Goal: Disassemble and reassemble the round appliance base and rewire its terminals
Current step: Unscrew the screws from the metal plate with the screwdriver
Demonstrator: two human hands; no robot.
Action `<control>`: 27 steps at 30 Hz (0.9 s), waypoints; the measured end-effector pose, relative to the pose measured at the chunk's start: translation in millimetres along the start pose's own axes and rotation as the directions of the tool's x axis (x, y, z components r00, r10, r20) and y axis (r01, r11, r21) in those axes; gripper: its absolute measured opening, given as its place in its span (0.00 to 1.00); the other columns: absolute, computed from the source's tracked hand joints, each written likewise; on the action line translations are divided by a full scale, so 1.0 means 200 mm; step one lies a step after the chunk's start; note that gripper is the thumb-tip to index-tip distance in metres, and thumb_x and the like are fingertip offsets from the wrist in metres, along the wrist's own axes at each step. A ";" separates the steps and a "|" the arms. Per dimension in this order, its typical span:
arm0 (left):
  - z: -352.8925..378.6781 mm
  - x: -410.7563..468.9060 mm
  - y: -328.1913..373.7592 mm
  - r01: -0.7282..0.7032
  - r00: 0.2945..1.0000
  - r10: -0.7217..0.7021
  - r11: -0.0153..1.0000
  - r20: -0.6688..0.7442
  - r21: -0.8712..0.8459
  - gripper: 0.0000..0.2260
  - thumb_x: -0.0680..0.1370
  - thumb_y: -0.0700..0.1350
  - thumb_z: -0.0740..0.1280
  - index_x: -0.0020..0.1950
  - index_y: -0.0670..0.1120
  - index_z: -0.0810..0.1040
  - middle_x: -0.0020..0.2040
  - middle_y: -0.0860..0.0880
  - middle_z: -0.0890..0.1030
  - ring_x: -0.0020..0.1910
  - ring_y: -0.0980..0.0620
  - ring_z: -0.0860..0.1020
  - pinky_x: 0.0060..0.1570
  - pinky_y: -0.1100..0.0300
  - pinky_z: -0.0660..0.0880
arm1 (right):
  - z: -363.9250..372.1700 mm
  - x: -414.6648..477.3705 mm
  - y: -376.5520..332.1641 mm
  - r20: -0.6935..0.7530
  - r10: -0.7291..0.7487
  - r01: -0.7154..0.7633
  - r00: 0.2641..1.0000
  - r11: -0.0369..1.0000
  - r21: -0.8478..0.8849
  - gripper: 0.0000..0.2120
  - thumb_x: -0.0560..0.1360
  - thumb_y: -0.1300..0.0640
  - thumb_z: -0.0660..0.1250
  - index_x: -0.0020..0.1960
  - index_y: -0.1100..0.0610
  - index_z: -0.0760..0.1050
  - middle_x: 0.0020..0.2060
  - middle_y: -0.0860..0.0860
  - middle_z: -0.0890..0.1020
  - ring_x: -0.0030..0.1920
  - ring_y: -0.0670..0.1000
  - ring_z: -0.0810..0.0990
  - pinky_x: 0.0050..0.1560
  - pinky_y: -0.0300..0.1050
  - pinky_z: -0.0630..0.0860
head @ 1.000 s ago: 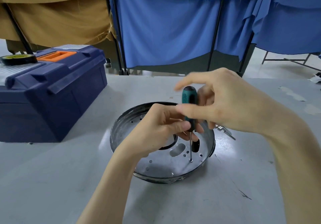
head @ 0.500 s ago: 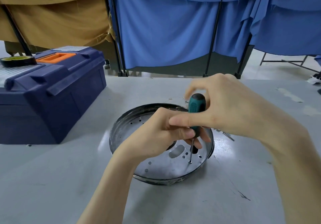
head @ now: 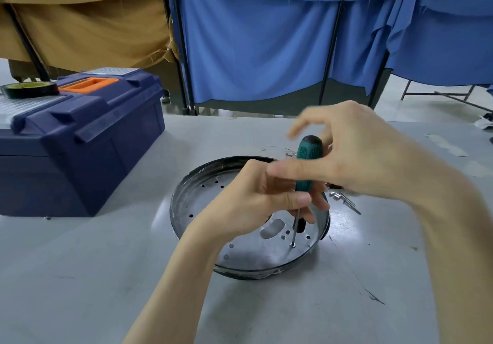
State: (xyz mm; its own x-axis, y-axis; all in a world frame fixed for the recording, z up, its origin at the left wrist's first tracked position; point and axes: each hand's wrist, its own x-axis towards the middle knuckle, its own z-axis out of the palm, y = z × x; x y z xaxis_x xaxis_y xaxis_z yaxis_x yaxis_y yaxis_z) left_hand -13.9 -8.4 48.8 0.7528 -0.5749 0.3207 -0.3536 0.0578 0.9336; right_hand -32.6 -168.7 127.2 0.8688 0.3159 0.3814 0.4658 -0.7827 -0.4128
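Head view: two bare hands over a grey tabletop (head: 106, 277), both on one tool.

Base: round shallow silver metal base (head: 186, 197) sits flat on the tabletop at mid-frame, open side up. Its floor is pierced with small holes and larger oval cut-outs.

Tool: green-handled black-capped screwdriver (head: 306, 162) stands near upright inside the base, tip on a small screw (head: 293, 245) in the floor close to the right wall.

Left hand (head: 256, 197): forearm crosses the near rim; thumb and fingers pinch the shaft just under the handle.

Right hand (head: 360, 157): curled round the handle from the right, thumb across its front, forefinger lifted (motion-blurred, finer detail unclear).

Hands: close together, right above left.

Loose parts: small silver metal pieces (head: 344, 201) on the tabletop just beside the base's right rim.

Left side: navy plastic toolbox (head: 80, 141) with an orange inset, lid closed, well apart from the base; dark roll of tape (head: 29, 89) on its lid.

Background: blue cloth screen (head: 253, 45) on black poles; tan cloth (head: 80, 18) to its left.
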 end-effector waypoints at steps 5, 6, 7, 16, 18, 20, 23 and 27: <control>0.00 -0.01 -0.01 0.019 0.999 -0.018 0.999 0.031 -0.029 0.10 0.77 0.33 0.67 0.58 0.36 0.79 0.53 0.40 0.84 0.46 0.40 0.84 0.54 0.45 0.79 | 0.00 -0.01 0.03 0.021 -0.043 0.040 0.999 0.991 0.127 0.15 0.69 0.54 0.75 0.31 0.59 0.73 0.19 0.54 0.76 0.16 0.50 0.74 0.18 0.36 0.67; 0.01 -0.01 -0.01 0.031 0.999 -0.032 0.999 -0.014 -0.013 0.12 0.75 0.34 0.71 0.58 0.38 0.80 0.52 0.41 0.85 0.47 0.40 0.84 0.54 0.45 0.79 | 0.01 0.00 0.03 -0.021 -0.012 0.014 1.000 0.996 0.083 0.16 0.69 0.55 0.74 0.30 0.61 0.71 0.19 0.55 0.74 0.16 0.50 0.72 0.18 0.39 0.66; 0.02 -0.01 -0.01 0.037 0.997 -0.036 0.999 -0.065 0.009 0.13 0.73 0.35 0.73 0.56 0.39 0.81 0.50 0.43 0.85 0.46 0.41 0.85 0.54 0.46 0.80 | 0.03 0.02 0.03 -0.057 0.014 -0.013 0.998 1.000 0.014 0.19 0.68 0.53 0.74 0.29 0.62 0.70 0.19 0.56 0.71 0.18 0.50 0.69 0.20 0.42 0.67; -0.02 0.00 -0.02 0.047 0.999 -0.046 0.998 0.010 -0.036 0.11 0.77 0.27 0.62 0.57 0.33 0.78 0.52 0.37 0.83 0.47 0.35 0.83 0.54 0.40 0.79 | -0.01 -0.02 -0.01 0.025 -0.043 0.044 0.999 0.999 -0.015 0.19 0.63 0.34 0.71 0.43 0.49 0.80 0.26 0.46 0.80 0.27 0.44 0.78 0.28 0.37 0.70; -0.03 -0.01 -0.02 0.051 0.998 -0.051 0.998 0.021 -0.039 0.11 0.77 0.29 0.64 0.57 0.36 0.80 0.52 0.41 0.84 0.48 0.37 0.84 0.55 0.42 0.79 | -0.02 -0.02 0.00 0.094 -0.056 0.042 0.994 0.989 0.140 0.10 0.68 0.46 0.74 0.41 0.52 0.79 0.23 0.50 0.80 0.20 0.46 0.77 0.23 0.33 0.69; -0.02 -0.02 -0.02 0.049 0.997 -0.050 0.999 -0.061 -0.011 0.09 0.74 0.33 0.71 0.53 0.40 0.82 0.49 0.44 0.85 0.46 0.40 0.85 0.52 0.48 0.81 | 0.00 -0.01 0.01 0.058 -0.023 0.012 0.998 0.984 0.176 0.12 0.69 0.51 0.76 0.35 0.56 0.77 0.20 0.53 0.78 0.16 0.50 0.74 0.18 0.35 0.67; 0.00 0.00 -0.03 0.030 0.988 -0.031 0.999 -0.152 -0.010 0.07 0.74 0.34 0.72 0.52 0.36 0.81 0.46 0.39 0.85 0.40 0.42 0.85 0.44 0.52 0.82 | 0.04 0.03 0.01 -0.065 0.010 -0.015 0.998 0.998 -0.065 0.24 0.67 0.43 0.75 0.29 0.61 0.71 0.18 0.52 0.69 0.20 0.52 0.68 0.23 0.42 0.66; -0.01 0.01 -0.02 0.016 0.999 -0.015 1.000 -0.040 0.018 0.09 0.79 0.29 0.61 0.56 0.32 0.77 0.49 0.37 0.83 0.42 0.41 0.83 0.47 0.49 0.80 | 0.02 0.02 0.01 -0.083 0.009 -0.024 0.997 0.984 -0.179 0.33 0.60 0.26 0.66 0.27 0.57 0.67 0.20 0.51 0.66 0.24 0.50 0.67 0.28 0.43 0.63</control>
State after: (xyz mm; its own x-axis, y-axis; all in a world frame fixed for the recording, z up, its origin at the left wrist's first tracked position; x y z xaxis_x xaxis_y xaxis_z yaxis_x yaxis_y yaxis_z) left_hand -9.1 -7.5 45.3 0.7797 -0.5423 0.3129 -0.3515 0.0344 0.9355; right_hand -27.3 -166.0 124.1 0.8562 0.2633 0.4445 0.4073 -0.8733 -0.2673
